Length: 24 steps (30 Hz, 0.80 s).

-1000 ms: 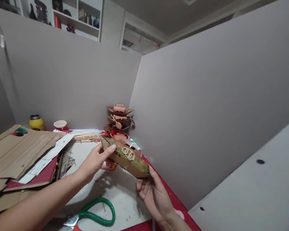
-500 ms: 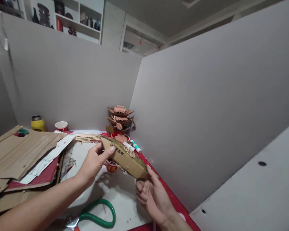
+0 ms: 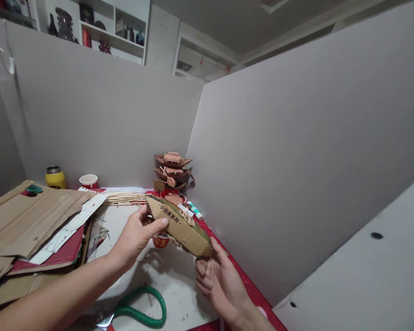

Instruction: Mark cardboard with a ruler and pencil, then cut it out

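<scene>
A boat-shaped cardboard piece [image 3: 182, 232] with printed characters on its side and a green upper face hangs above the white work surface. Twine loops [image 3: 186, 217] lie on its upper edge. My left hand [image 3: 138, 234] grips its left end, the thumb on the printed side. At its right end, my right hand [image 3: 221, 280] holds the tip between thumb and curled fingers. Below it, a red cup [image 3: 161, 241] is partly hidden. Green-handled scissors [image 3: 141, 317] lie nearer me on the surface.
Stacked small boat models [image 3: 173, 170] stand in the back corner beside a glue tube [image 3: 195, 210]. Thin sticks [image 3: 126, 198] lie at the back. Cardboard sheets [image 3: 31, 220] are piled at left, with a yellow jar [image 3: 55, 178] and paper cup [image 3: 89, 181] behind. Grey panels enclose the table.
My left thumb has shifted slightly on the cardboard piece, showing more of the printed characters. The view has moved very slightly.
</scene>
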{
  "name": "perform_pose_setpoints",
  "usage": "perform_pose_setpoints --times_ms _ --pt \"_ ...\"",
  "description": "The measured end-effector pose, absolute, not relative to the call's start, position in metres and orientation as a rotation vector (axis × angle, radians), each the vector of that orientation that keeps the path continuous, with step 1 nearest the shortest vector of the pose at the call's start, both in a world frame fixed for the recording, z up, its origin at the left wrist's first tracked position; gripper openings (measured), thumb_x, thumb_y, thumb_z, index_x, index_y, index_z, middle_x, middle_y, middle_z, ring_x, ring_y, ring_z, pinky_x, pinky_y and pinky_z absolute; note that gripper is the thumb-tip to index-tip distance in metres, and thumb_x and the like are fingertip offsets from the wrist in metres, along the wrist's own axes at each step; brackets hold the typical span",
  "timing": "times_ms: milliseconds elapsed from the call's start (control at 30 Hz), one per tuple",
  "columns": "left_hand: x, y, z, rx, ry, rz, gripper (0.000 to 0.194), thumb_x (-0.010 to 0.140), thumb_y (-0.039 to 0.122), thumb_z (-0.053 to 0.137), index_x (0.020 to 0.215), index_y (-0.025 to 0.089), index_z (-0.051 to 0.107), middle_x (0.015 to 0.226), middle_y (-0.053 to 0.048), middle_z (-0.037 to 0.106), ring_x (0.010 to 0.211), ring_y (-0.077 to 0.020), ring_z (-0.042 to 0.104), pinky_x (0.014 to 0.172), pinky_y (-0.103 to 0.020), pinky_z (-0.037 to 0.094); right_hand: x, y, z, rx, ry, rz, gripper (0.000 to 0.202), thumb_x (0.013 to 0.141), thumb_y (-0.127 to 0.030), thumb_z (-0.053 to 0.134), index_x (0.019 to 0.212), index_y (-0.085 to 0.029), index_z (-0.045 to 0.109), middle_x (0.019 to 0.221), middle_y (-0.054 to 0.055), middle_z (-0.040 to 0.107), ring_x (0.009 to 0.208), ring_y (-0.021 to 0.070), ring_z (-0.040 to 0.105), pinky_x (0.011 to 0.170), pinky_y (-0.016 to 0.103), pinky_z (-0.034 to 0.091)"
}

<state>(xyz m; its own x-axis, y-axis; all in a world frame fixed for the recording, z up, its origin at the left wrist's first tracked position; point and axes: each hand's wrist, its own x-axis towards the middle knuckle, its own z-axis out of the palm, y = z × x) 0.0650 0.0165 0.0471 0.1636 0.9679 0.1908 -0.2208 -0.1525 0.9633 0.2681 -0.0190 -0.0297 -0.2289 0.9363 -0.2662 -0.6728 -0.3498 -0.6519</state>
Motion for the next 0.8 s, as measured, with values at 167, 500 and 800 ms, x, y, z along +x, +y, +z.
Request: perform_pose_setpoints --times_ms 167,500,800 --pt "0.0646 0.0149 0.0451 1.303 0.815 1.303 0.046 0.071 0.038 0.078 0.111 0.018 0.065 0.111 -0.008 0.071 0.088 -0.0210 0.063 0.067 -0.027 0.047 0.2687 -0.0197 -0.0309 -0.742 -0.501 1.798 0.049 0.089 -0.057 0.056 0.071 -0.012 0.064 0.047 0.000 0.060 0.029 0.0061 0.043 0.032 0.017 0.030" --pt "0.0645 0.0093 0.0449 1.381 0.802 1.345 0.045 0.074 0.036 0.076 0.114 0.018 0.065 0.110 -0.008 0.070 0.093 -0.0227 0.062 0.073 -0.028 0.047 0.2674 -0.0211 -0.0275 -0.688 -0.527 1.771 0.043 0.086 -0.055 0.060 0.080 -0.013 0.066 0.047 0.000 0.060 0.029 0.0069 0.043 0.033 0.017 0.031" --pt "0.0652 0.0085 0.0439 1.406 0.802 1.345 0.046 0.074 0.039 0.075 0.114 0.019 0.066 0.109 -0.009 0.070 0.094 -0.0235 0.062 0.073 -0.029 0.047 0.2682 -0.0201 -0.0296 -0.672 -0.526 1.766 0.045 0.087 -0.056 0.059 0.076 -0.013 0.064 0.047 0.001 0.060 0.030 0.0065 0.042 0.033 0.017 0.031"
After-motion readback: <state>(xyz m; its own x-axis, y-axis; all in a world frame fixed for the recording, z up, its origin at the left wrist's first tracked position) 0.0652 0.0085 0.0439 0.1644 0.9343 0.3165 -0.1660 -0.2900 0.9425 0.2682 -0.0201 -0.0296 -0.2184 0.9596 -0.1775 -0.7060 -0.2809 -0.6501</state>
